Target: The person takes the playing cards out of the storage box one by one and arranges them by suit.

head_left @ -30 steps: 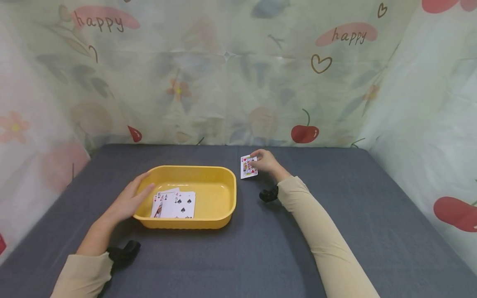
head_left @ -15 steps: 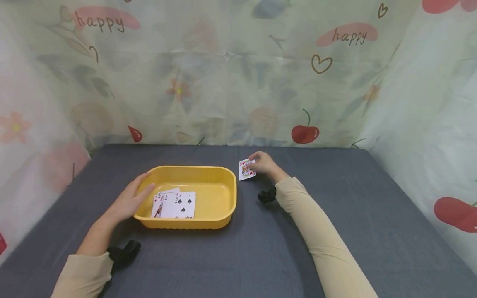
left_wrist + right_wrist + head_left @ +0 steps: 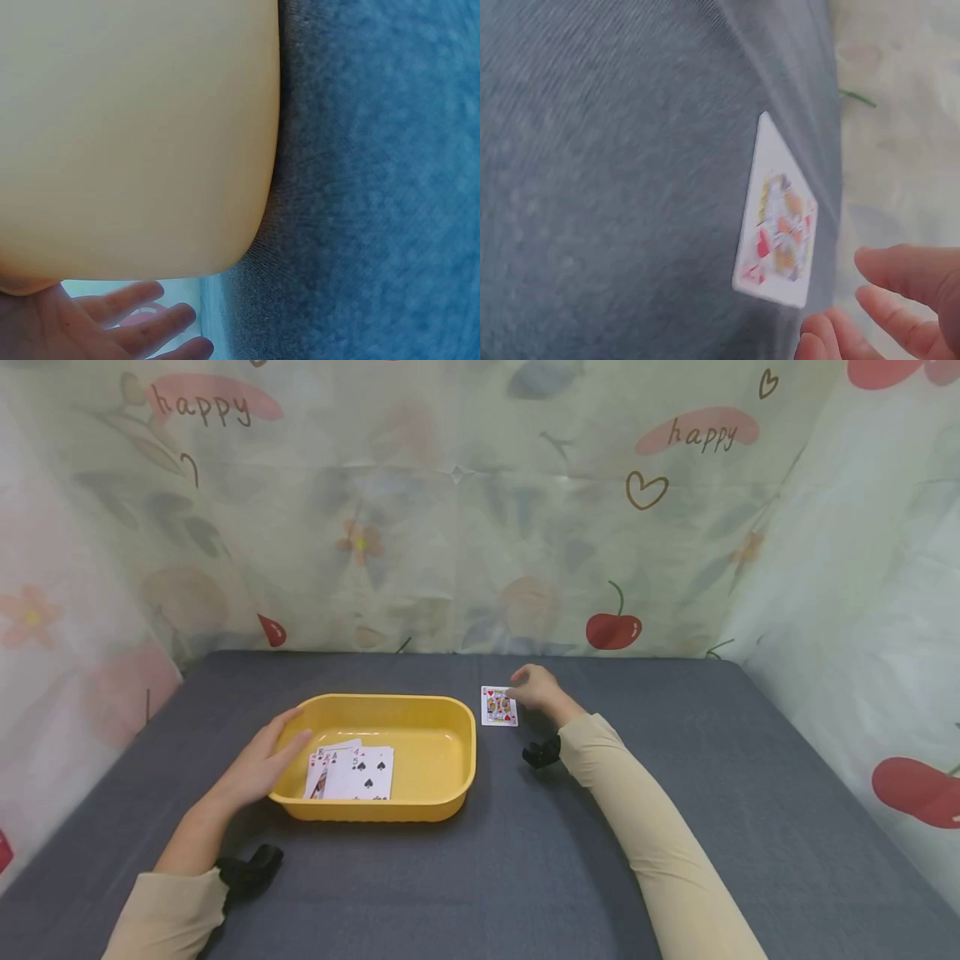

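A playing card (image 3: 498,707) with red hearts and a court figure lies face up on the dark cloth, right of the yellow tray (image 3: 442,747). Just above its upper right edge is my right hand (image 3: 538,688). In the right wrist view, the thumb and fingers (image 3: 911,274) stand apart from the card (image 3: 780,225). My left hand (image 3: 264,760) rests at the tray's left end, its thumb over the rim. The left wrist view shows its fingers (image 3: 154,330) straight and spread beyond the tray wall (image 3: 150,150). Several overlapping cards (image 3: 360,774), a five of spades on top, lie in the tray's left part.
Dark grey cloth (image 3: 480,885) covers the table. A patterned curtain (image 3: 450,527) hangs along the table's back edge, and more white sheeting (image 3: 862,635) closes the right side. Each wrist wears a black band mount (image 3: 251,867).
The card that my right hand held tilted has dropped flat onto the cloth, and the fingers have come off it. The left hand and the tray have stayed in place.
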`<state>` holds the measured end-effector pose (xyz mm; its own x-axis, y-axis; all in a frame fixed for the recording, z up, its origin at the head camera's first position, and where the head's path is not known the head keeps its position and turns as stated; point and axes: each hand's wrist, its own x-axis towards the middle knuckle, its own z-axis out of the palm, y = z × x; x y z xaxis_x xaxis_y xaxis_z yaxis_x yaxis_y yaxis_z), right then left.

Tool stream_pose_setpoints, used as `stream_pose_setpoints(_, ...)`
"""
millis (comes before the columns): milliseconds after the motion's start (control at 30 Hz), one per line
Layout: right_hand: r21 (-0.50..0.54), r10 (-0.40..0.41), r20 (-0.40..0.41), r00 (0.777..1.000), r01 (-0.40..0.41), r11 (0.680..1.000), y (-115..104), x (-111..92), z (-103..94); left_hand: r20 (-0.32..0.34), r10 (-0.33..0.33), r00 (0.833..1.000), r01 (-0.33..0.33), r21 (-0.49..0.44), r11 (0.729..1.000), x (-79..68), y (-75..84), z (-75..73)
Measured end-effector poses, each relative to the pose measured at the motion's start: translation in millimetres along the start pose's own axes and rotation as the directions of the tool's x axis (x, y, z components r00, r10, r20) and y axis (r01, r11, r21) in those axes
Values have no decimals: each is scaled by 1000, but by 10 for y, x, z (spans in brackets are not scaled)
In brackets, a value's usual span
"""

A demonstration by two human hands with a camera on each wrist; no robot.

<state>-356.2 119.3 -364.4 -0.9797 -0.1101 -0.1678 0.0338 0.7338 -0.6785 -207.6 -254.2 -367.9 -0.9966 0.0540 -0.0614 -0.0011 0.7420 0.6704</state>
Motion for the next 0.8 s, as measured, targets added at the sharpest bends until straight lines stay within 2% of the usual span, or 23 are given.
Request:
stream_pose_setpoints(167,52,-76,53,996,73,996,-146,-99,-30,-2,0,1000,0,8,1000,3,3,2)
stream_pose_setpoints(267,116,-148,115,982,135,984,-305,-155,-44,-1,-3,1000,3,13,1000,3,8,1)
stream_pose_setpoints(467,221,-303,224,926,254,941,-686,-309,10,-1,4,1000,-4,15,1000,-1,20,-8)
stream_pose_setpoints(800,195,-440,354,825,395,898,-1108,-438,353,-29,9,1000,-9,21,1000,-1,-3,3)
